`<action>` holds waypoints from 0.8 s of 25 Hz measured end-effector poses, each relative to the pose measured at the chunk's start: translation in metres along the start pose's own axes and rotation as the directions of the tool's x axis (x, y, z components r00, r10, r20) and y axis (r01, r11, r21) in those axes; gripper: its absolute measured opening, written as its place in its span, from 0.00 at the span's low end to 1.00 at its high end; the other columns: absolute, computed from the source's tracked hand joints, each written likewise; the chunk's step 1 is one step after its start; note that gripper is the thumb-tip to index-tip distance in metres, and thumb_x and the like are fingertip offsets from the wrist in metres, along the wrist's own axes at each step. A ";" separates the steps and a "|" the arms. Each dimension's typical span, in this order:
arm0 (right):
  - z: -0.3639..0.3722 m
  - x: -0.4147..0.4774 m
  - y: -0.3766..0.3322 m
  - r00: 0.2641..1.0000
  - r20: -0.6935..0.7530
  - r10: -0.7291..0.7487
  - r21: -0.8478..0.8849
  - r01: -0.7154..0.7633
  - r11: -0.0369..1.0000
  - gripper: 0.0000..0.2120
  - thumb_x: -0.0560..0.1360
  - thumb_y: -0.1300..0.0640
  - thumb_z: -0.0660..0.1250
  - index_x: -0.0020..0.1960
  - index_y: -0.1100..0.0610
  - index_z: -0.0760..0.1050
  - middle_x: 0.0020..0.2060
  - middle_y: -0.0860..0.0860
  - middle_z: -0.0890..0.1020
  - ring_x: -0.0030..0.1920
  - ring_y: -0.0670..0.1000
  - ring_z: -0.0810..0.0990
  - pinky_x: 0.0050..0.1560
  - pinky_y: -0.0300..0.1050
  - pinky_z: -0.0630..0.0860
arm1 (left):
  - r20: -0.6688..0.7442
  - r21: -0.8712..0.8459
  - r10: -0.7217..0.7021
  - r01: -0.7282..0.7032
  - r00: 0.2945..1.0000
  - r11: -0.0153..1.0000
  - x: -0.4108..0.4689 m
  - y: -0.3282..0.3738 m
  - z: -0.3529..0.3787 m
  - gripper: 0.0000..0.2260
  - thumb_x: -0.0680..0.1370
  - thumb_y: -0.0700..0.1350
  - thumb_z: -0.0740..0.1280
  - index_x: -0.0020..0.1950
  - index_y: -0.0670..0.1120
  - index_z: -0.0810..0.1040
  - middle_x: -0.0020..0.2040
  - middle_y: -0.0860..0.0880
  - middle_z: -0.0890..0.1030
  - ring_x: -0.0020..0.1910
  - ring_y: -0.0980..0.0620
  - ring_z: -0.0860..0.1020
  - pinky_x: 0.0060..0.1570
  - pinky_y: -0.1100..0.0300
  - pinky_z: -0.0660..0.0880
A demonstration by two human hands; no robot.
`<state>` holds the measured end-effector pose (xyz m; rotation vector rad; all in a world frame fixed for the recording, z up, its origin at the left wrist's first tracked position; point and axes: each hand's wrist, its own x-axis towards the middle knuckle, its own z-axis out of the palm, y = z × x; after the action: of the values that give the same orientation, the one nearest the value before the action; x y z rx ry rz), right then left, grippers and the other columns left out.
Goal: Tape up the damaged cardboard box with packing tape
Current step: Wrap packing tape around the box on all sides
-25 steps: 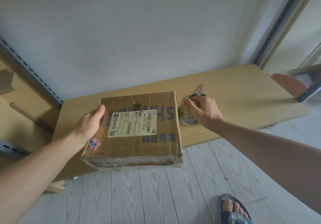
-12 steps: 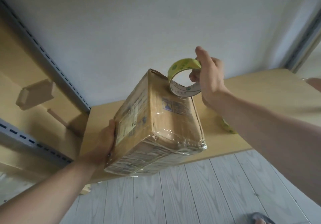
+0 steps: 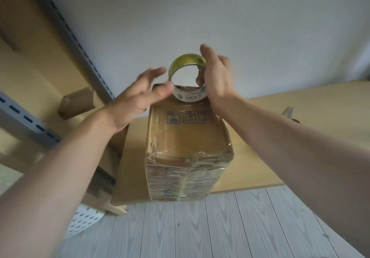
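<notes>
The left hand (image 3: 138,97) has left the box (image 3: 186,137) and spreads open beside the tape roll (image 3: 188,61). The right hand (image 3: 216,77) still grips it.

A cardboard box (image 3: 188,143), wrapped in clear tape at its near end, stands on the wooden bench (image 3: 270,169). The right hand (image 3: 216,79) grips a yellow tape roll (image 3: 187,59) at the box's far top edge. The left hand (image 3: 138,97), fingers spread and blurred, is just beside the roll
</notes>
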<state>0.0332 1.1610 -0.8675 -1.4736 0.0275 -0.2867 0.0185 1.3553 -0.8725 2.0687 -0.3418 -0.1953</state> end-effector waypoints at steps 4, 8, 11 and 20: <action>0.029 -0.007 0.004 0.998 0.051 -0.041 -0.128 0.047 0.991 0.20 0.76 0.45 0.58 0.29 0.52 0.61 0.27 0.51 0.64 0.31 0.51 0.63 0.36 0.51 0.62 | -0.036 0.153 0.033 -0.027 0.999 0.988 -0.008 0.001 0.011 0.28 0.67 0.56 0.78 0.64 0.50 0.75 0.60 0.56 0.80 0.60 0.66 0.77 0.63 0.63 0.72; 0.036 -0.008 -0.004 0.980 0.183 -0.080 -0.324 0.137 0.936 0.22 0.79 0.47 0.59 0.30 0.57 0.63 0.26 0.52 0.65 0.27 0.51 0.63 0.31 0.45 0.61 | 0.001 0.091 0.041 -0.041 0.999 0.995 -0.018 -0.008 0.003 0.19 0.74 0.46 0.74 0.62 0.57 0.73 0.57 0.63 0.80 0.54 0.73 0.78 0.51 0.77 0.71; 0.036 -0.005 -0.022 0.968 0.221 -0.120 -0.515 0.220 0.828 0.24 0.75 0.49 0.64 0.25 0.54 0.57 0.18 0.46 0.58 0.21 0.49 0.56 0.20 0.41 0.55 | 0.056 0.136 -0.052 0.044 0.997 0.990 -0.021 -0.019 -0.003 0.19 0.76 0.53 0.72 0.62 0.65 0.68 0.59 0.68 0.75 0.52 0.78 0.74 0.50 0.74 0.70; -0.004 0.004 -0.048 0.955 0.282 -0.096 -0.793 0.288 0.538 0.19 0.71 0.50 0.63 0.27 0.56 0.60 0.24 0.52 0.61 0.29 0.55 0.60 0.28 0.44 0.58 | 0.107 0.214 -0.108 0.084 0.988 0.973 -0.012 -0.039 -0.005 0.45 0.70 0.73 0.70 0.81 0.61 0.54 0.79 0.65 0.57 0.77 0.61 0.58 0.76 0.50 0.59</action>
<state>0.0275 1.1529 -0.8206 -2.4825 -0.2029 -0.3158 0.0149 1.3819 -0.9039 2.2894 -0.3463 -0.3544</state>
